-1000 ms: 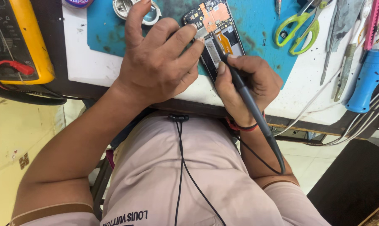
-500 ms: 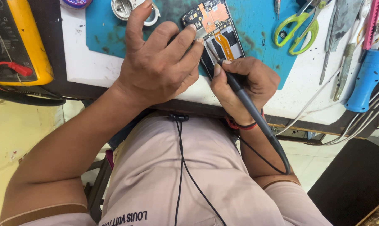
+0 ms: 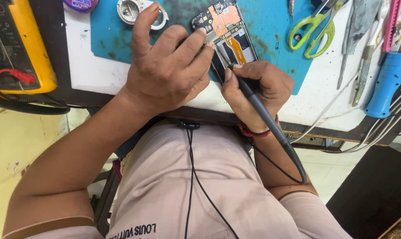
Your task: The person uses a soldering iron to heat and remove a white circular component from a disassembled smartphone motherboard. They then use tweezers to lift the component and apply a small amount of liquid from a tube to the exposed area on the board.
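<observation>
An opened phone [image 3: 227, 26] with orange and black inner parts lies on a teal work mat [image 3: 271, 31]. My left hand [image 3: 169, 71] rests over the phone's left side, its fingers pressing on the edge and the index finger raised. My right hand [image 3: 258, 90] grips a dark, pen-shaped corded tool [image 3: 262, 110] like a pencil. The tool's metal tip touches the phone's inside near the orange strip. Its black cable loops down past my right wrist.
A yellow multimeter [image 3: 19, 44] with a red plug sits at the left. Green-handled scissors [image 3: 311, 28], tweezers, a blue-handled tool [image 3: 386, 84] and several cables lie at the right. A round white part [image 3: 131, 11] lies on the mat behind my left hand.
My right hand and the tool's tip have shifted slightly over the phone. My left hand keeps its hold.
</observation>
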